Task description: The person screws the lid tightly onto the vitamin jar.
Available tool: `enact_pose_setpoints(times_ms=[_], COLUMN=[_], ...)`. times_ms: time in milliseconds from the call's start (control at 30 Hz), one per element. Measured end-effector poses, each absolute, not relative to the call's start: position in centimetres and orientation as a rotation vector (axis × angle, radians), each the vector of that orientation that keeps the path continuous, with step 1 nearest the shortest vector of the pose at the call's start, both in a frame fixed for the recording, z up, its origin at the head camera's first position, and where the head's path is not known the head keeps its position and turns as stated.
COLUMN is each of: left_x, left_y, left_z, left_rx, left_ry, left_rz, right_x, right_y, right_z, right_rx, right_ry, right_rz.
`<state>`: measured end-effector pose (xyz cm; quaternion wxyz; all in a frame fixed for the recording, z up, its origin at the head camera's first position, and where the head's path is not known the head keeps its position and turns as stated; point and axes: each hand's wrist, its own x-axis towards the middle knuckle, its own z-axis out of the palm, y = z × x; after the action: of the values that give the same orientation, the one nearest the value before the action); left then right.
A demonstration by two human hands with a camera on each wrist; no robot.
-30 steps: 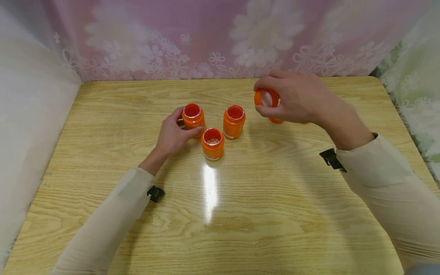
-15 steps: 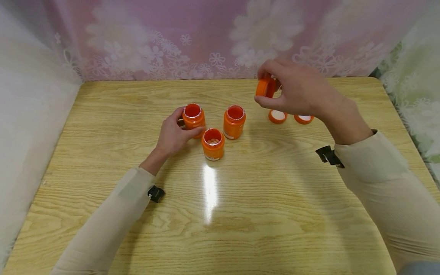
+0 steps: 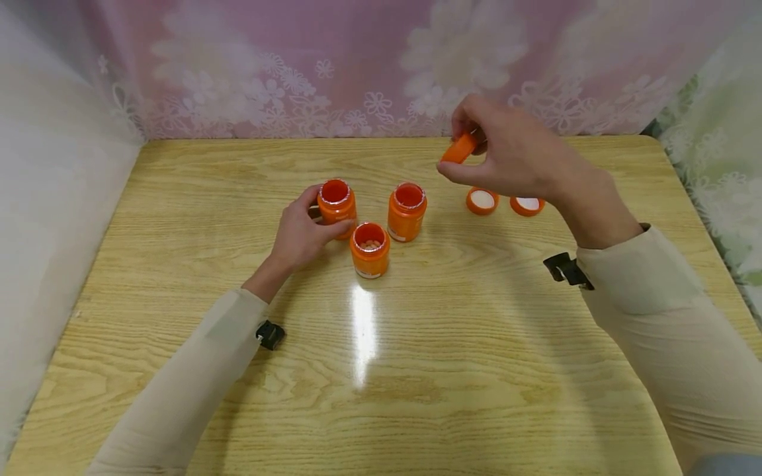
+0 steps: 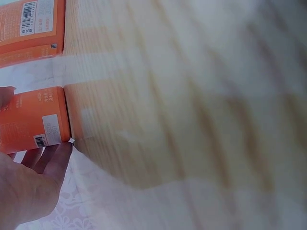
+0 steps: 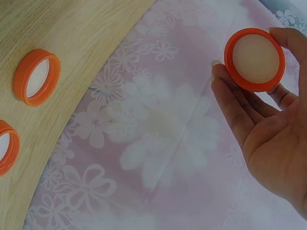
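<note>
Orange bottles (image 3: 407,218), three, uncapped, stand mid-frame in the head view; my left hand (image 3: 300,231) clasps the left bottle (image 3: 337,213), and at upper right my right hand (image 3: 508,149) pinches a raised cap (image 3: 459,149). Left wrist view: thumb (image 4: 5,97) and fingers (image 4: 55,165) wrap that bottle at the left edge. Right wrist view: clamped cap, upper right; two loose caps (image 5: 37,77), left.

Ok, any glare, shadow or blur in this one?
Head view: glare streak on the tabletop in front of the nearest jar, soft shadow beside the right sleeve; left wrist view: tabletop blurred at right, held jar sharper; right wrist view: held lid crisp.
</note>
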<state>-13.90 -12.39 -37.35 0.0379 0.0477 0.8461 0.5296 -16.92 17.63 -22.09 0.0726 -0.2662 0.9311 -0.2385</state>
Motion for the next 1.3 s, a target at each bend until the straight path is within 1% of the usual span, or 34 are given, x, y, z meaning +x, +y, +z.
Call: enact_pose_setpoints(times_ms=[400,767,933,1300], left_x=[-13.9,-13.9,-13.9,-14.0], left_y=[-12.5,-12.6,-12.6,-12.4], left_z=[-37.3,-37.5,-37.6,-37.5], left_rx=[0.140,0.165,0.166,0.169], left_ry=[2.597,2.582,2.574,2.577], left_rz=[1.612,1.663,1.664,1.670], right_x=[-16.8,-17.0,-17.0,-17.1], right_y=[17.5,17.1,16.6,15.3], right_z=[-22.4,-22.9,-22.9,-22.8], right_rx=[-0.836,-0.930,-0.992,-1.038], right_ry=[2.847,2.820,2.816,2.779], right_rz=[-0.574,-0.737,-0.741,-0.594])
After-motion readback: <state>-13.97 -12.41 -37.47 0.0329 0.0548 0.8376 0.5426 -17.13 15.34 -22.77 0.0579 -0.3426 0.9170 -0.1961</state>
